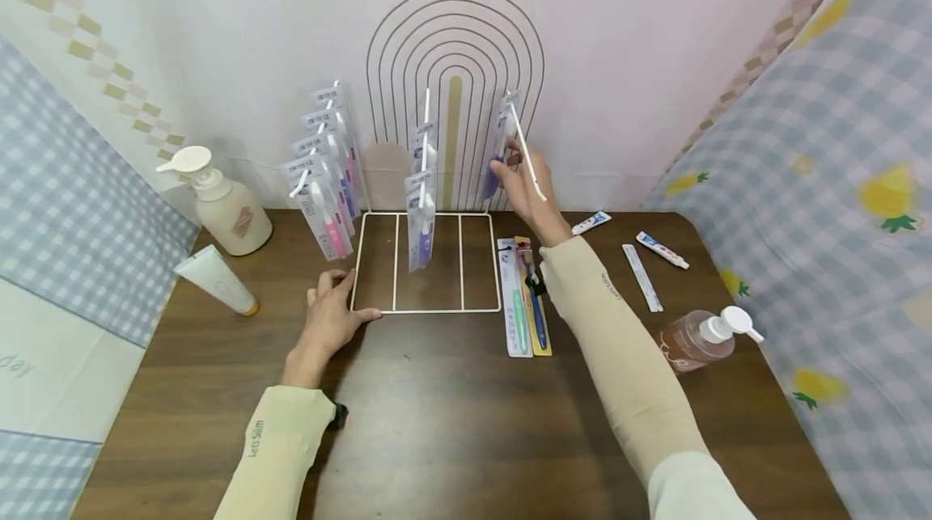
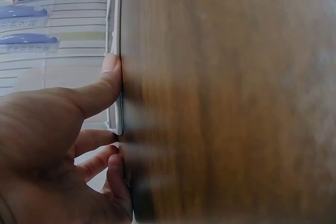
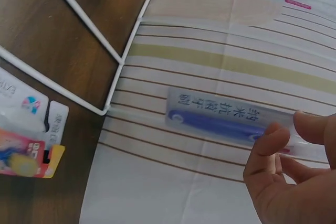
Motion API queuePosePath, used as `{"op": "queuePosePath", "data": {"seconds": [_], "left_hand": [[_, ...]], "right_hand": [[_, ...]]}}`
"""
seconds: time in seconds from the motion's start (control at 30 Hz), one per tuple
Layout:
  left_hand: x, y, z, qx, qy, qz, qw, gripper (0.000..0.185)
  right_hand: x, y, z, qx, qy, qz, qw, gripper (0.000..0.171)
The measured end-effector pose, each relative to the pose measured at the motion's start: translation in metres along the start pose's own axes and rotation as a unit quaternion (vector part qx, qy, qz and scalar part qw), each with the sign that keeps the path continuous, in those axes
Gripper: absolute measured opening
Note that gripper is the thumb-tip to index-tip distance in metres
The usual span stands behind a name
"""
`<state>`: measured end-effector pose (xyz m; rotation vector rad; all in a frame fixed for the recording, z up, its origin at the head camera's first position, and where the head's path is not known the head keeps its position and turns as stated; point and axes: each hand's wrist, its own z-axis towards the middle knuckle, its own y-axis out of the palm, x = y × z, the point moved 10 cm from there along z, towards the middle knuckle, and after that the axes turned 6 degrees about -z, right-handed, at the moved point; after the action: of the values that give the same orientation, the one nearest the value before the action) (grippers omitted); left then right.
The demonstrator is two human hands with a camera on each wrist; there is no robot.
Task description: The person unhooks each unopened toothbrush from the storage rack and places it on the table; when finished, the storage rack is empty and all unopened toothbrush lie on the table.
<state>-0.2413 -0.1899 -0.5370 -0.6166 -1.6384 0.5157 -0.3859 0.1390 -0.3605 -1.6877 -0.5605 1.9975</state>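
A white wire display rack (image 1: 429, 312) stands on the table with three hooks of hanging items. At its front left corner my left hand (image 1: 331, 316) holds the base, thumb on the front bar and fingers by the side. My right hand (image 1: 530, 188) is at the right hook (image 1: 526, 148), pinching a packaged purple toothbrush (image 3: 215, 121) between thumb and fingers. Packaged toothbrushes (image 1: 421, 221) hang on the middle hook. Several more packaged toothbrushes (image 1: 324, 196), with pink and purple handles, hang on the left hook.
Two packaged toothbrushes (image 1: 518, 302) lie right of the rack. Farther right are small toothpaste tubes (image 1: 661, 250), a slim packet (image 1: 642, 277) and an amber pump bottle (image 1: 695, 340). A cream pump bottle (image 1: 236, 217) and a white tube (image 1: 217, 279) stand at left.
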Motion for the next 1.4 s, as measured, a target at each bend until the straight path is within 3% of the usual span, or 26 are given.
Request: {"op": "queuePosePath", "data": {"seconds": [0.2,0.37,0.63,0.87,1.1,1.4], "left_hand": [[0.003,0.003,0.0,-0.004,-0.003,0.001,1.0,0.099],[0.002,0.001,-0.001,-0.001,-0.008,0.003,1.0,0.1],[0.005,0.001,-0.004,-0.005,-0.013,0.008,0.9999,0.1],[0.008,-0.002,-0.006,0.007,-0.009,-0.002,0.9999,0.099],[0.004,0.0,-0.003,0.005,-0.006,-0.003,1.0,0.099],[0.003,0.001,-0.003,0.006,-0.006,0.0,1.0,0.099]], "right_hand": [[-0.003,-0.002,0.007,0.011,0.032,0.013,0.999,0.038],[-0.006,-0.003,0.008,0.039,0.015,-0.003,0.999,0.02],[-0.008,-0.011,0.002,0.043,-0.007,-0.015,0.999,0.023],[-0.002,-0.025,-0.003,0.042,-0.012,0.021,0.999,0.019],[0.021,-0.032,-0.014,0.016,0.012,0.053,0.998,0.017],[0.07,-0.035,-0.045,0.002,0.048,-0.025,0.999,0.028]]}}
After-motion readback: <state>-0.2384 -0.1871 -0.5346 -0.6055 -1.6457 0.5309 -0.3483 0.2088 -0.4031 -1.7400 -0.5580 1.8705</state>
